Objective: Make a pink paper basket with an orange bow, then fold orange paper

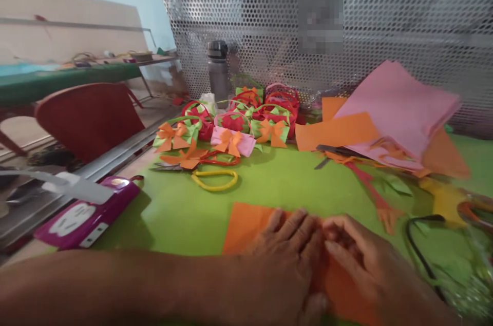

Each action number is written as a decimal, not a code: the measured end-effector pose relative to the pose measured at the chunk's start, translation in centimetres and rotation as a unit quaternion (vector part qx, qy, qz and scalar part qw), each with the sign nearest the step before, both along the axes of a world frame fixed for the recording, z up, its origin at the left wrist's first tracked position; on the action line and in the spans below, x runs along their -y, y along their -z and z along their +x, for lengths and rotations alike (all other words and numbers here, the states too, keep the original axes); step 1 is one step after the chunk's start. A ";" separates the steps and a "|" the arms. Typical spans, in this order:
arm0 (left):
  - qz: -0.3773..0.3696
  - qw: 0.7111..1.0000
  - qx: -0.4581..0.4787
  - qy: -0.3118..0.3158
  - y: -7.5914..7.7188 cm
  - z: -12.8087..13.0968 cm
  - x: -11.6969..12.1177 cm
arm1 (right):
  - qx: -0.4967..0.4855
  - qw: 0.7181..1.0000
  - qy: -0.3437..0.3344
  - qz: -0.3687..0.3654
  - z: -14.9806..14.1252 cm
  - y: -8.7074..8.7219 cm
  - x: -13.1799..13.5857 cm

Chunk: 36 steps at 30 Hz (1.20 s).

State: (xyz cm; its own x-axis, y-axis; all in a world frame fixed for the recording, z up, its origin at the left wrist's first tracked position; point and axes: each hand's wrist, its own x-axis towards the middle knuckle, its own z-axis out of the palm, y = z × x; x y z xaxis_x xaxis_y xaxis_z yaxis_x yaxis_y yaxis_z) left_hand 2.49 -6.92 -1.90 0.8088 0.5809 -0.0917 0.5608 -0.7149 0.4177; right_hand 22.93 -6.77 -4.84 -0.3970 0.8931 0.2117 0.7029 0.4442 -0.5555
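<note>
An orange sheet of paper lies on the green table top close to me. My left hand rests flat on it, fingers stretched out. Beside it, my right hand has its fingers curled and its thumb bent in, closed at the sheet near my left fingertips. The exact pinch is partly hidden. Beyond my hands are an orange paper bow, a yellow loop and a red loop, with dark blades, seemingly scissors, poking out at the left.
Several small paper bags with bows stand at the back, before a grey bottle and a perforated metal panel. Pink sheets are piled at right. A purple power strip sits left, near a red chair.
</note>
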 end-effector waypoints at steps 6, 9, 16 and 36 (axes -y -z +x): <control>0.010 1.000 -0.006 -0.024 0.5 -2.2 0.2 | 0.062 0.992 -0.040 0.102 0.3 0.8 0.4; 0.018 0.998 -0.023 -0.049 0.9 -3.0 0.4 | 0.085 0.986 -0.056 0.130 0.4 0.8 0.3; 0.073 0.995 -0.027 -0.054 2.2 -3.4 0.4 | 0.132 0.968 -0.075 0.199 0.0 0.7 0.1; 0.092 0.992 -0.076 -0.033 1.3 -2.9 -1.7 | 0.220 0.970 -0.076 0.068 -0.6 -1.8 -0.6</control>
State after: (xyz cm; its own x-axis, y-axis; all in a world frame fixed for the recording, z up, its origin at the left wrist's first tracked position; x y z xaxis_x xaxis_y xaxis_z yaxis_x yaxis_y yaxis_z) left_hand -0.41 -5.26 -3.22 0.7535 0.6501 -0.0981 0.6554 -0.7310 0.1901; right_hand 22.30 -6.15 -3.03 -0.6008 0.7928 0.1026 0.7793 0.6095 -0.1458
